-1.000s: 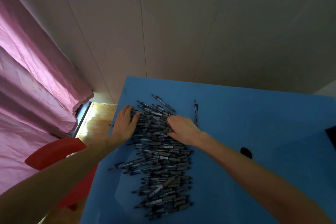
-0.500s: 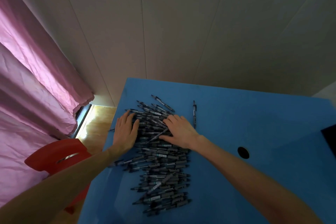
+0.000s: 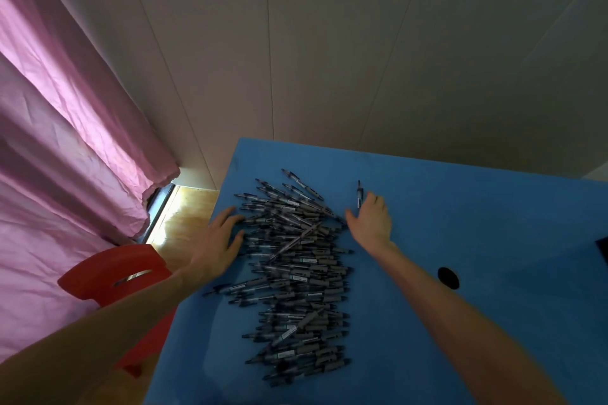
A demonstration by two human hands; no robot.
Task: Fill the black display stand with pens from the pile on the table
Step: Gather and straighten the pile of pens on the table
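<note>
While both my arms reach forward, my left hand (image 3: 219,237) lies flat with spread fingers at the left edge of the pile of pens (image 3: 297,268) on the blue table (image 3: 460,322); my right hand (image 3: 371,219), open, holding nothing, touches a single pen (image 3: 359,194).

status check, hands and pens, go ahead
Left hand open, flat at pile's left edge. Right hand open, reaching the stray pen. Pen pile on blue table; no pen gripped. Nothing blocking.
</note>
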